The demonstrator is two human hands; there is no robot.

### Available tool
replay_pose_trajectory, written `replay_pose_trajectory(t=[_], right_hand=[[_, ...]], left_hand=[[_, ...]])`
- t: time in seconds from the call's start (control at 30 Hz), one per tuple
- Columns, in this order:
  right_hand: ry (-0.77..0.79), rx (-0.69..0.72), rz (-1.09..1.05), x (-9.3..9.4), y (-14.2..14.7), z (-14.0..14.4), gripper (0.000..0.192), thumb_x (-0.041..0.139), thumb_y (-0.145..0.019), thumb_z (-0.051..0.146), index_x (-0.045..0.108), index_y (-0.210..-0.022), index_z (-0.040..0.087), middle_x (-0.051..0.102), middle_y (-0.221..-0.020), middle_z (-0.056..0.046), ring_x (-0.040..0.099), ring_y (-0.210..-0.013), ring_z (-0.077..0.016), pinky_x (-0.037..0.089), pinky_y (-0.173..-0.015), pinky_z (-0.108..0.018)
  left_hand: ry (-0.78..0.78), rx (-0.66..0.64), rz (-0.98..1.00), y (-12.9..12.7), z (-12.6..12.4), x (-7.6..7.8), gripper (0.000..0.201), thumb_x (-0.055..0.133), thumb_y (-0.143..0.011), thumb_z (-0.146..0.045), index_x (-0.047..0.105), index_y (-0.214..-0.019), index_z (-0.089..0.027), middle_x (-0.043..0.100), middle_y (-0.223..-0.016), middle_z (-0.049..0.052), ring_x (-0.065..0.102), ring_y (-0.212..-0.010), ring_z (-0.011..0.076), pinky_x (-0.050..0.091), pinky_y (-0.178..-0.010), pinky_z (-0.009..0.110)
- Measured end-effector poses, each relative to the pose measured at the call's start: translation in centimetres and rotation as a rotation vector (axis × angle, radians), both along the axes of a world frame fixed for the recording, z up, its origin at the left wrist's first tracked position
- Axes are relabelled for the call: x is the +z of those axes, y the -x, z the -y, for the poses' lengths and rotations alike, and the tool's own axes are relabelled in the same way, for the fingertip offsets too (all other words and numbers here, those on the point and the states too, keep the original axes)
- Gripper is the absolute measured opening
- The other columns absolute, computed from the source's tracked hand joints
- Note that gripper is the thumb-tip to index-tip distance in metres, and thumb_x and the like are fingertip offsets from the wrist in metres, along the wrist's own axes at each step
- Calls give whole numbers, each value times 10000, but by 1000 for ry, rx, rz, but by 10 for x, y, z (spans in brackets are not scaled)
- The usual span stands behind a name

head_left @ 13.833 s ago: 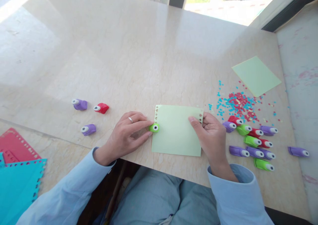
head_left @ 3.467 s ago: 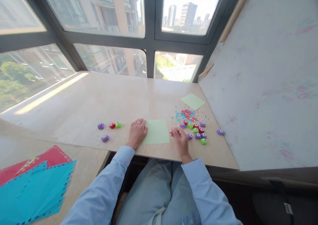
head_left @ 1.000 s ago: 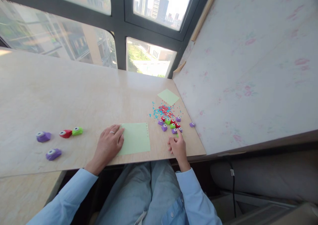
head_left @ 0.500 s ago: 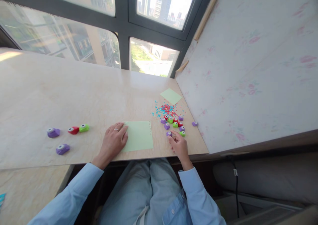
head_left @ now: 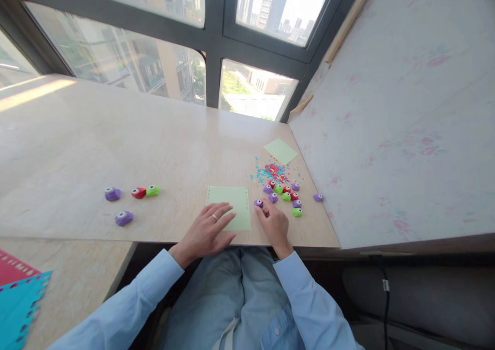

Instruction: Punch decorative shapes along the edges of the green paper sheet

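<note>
A light green paper sheet (head_left: pixel 232 204) with punched holes along its edges lies near the table's front edge. My left hand (head_left: pixel 209 228) rests flat on its near left corner, fingers spread, a ring on one finger. My right hand (head_left: pixel 274 223) is just right of the sheet, its fingers closed on a small purple paper punch (head_left: pixel 258 203) held at the sheet's right edge. A cluster of purple, green and red punches (head_left: pixel 286 195) sits a little further right.
Red and blue paper bits (head_left: pixel 270 172) lie behind the cluster, with a second green sheet (head_left: pixel 281 150) beyond. Three punches (head_left: pixel 138 192) and another purple punch (head_left: pixel 124 218) lie to the left. Teal and red punched sheets (head_left: pixel 17 293) sit lower left. A pale wall panel (head_left: pixel 386 113) bounds the right.
My right hand took a purple punch from the cluster and brought it left to the sheet's edge. My left hand slid onto the sheet's near corner. The view shifted.
</note>
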State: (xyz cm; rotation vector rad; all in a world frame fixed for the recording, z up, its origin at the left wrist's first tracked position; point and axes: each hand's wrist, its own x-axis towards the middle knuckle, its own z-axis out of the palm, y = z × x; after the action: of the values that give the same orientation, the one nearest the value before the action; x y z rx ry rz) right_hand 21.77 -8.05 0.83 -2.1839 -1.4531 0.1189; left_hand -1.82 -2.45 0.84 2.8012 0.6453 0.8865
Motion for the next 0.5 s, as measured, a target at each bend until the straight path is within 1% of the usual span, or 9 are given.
replay_pose_trajectory(t=[0.1,0.13,0.17,0.23,0.3,0.43,0.47,0.5], right_hand=[[2,15,6,2,6,-10,294,595,-917,397,703,-1132,229,727,-701,-13,653,-647,-190,341,-580,-256],[3,15,3,2,7,-14,276,602,-914,398,701,-1104,226,720,-690,-6,646,-638,-186,333,-575,-255],[2,12,0,2,7,-17,260,608,-911,402,699,-1076,223,712,-679,0,639,-629,-183,325,-572,-254],[-6,0,-4,3,8,-21,238,621,-904,409,691,-1031,221,700,-667,8,626,-619,-179,312,-566,-254],[-17,-16,1,3,7,-24,228,630,-898,409,684,-1020,224,699,-674,10,618,-619,-178,299,-561,-257],[-45,-34,-3,3,7,-27,244,616,-895,426,683,-1010,221,688,-670,7,603,-608,-174,295,-552,-267],[-58,-33,-18,3,6,-27,253,609,-894,440,684,-988,217,679,-655,8,597,-599,-173,299,-550,-268],[-74,-33,-42,3,6,-26,267,605,-890,458,683,-961,213,668,-637,10,590,-587,-171,306,-548,-269]], left_hand=[[8,-89,-130,-7,14,-3,688,594,-884,-593,511,-1381,-124,537,-1440,201,470,-1359,347,376,-1106,517],[13,-97,-171,-9,17,-4,724,609,-867,-612,503,-1390,-122,530,-1449,202,468,-1361,356,364,-1111,527],[19,-95,-205,-10,19,-4,710,630,-863,-591,507,-1387,-128,532,-1450,195,476,-1353,356,360,-1109,528],[35,-78,-249,-11,21,-3,575,666,-879,-466,544,-1346,-153,562,-1428,167,514,-1317,340,374,-1085,515],[46,-86,-262,-11,22,1,425,679,-885,-349,595,-1263,-174,618,-1363,136,562,-1256,318,415,-1026,485],[57,-155,-232,-9,22,11,135,651,-908,-262,664,-1028,-200,705,-1183,82,633,-1122,268,475,-892,411],[59,-162,-216,-9,22,13,81,628,-923,-246,665,-977,-199,716,-1143,75,646,-1092,258,485,-869,401],[63,-163,-194,-8,22,14,71,598,-938,-222,663,-943,-195,725,-1102,70,660,-1058,248,496,-848,392]])
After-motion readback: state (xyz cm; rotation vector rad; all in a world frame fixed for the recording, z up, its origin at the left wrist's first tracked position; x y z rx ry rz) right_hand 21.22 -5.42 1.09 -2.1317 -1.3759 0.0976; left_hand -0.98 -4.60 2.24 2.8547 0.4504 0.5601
